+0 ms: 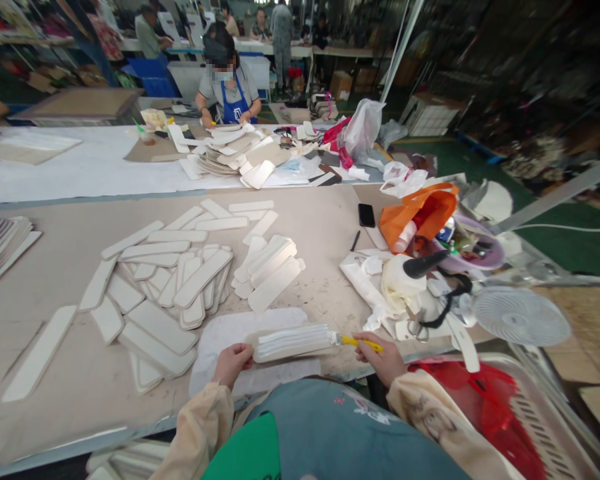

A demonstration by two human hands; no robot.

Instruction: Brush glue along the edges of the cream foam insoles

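Observation:
My left hand (234, 365) pinches the left end of a long pale strip with rounded ends (280, 357). White glue or paste lies in streaks along the strip's top face. My right hand (381, 357) is closed around the yellow handle of a brush (353, 341), whose white-coated bristles touch the strip's right end. Beneath the strip is a whitish sheet (215, 340) on the table. Beyond it, a small stack of pale pieces (275, 273) sits near a wide heap of loose white strips (165, 287).
To the right are a phone (366, 215), an orange bag (420, 210), a purple basin (485, 250), a white fan (523, 317) and a crate with red material (480, 400). A stack of panels (5, 247) stands at far left. Across the table a co-worker (230, 87) handles pieces.

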